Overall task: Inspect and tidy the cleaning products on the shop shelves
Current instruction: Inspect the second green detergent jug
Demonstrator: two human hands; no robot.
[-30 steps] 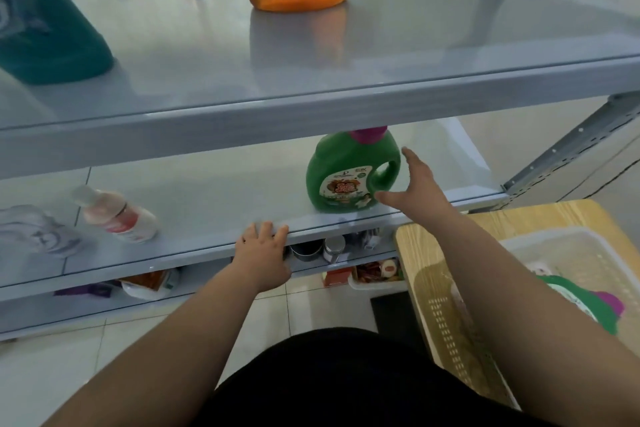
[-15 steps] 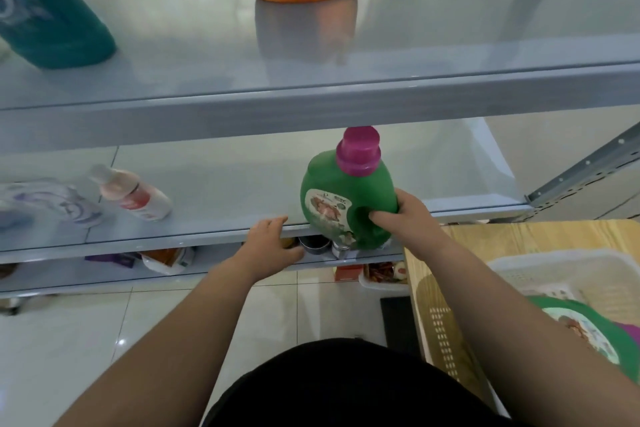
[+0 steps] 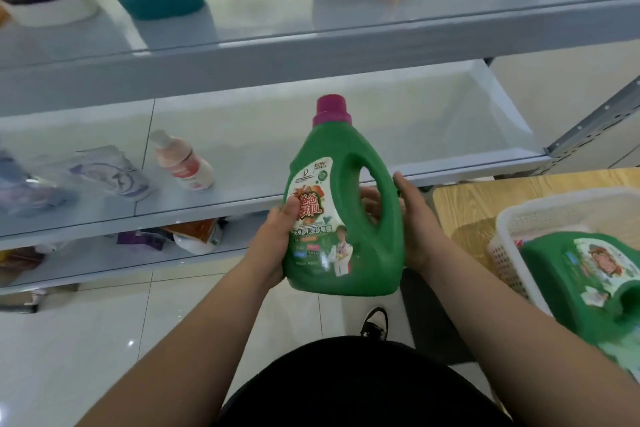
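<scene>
Head view: the green bottle (image 3: 343,204) is held upright at centre, clear of the shelf (image 3: 433,135) at 12 o'clock, with its label facing the person, probably for inspection. The left hand (image 3: 273,239) grips its 9 o'clock side, thumb on the label. The right hand (image 3: 414,218) grips the handle side at 3 o'clock.

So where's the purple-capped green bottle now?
Head view, centre: the green bottle is held upright between left hand and right hand, in front of the middle shelf, left of the white basket.
</scene>
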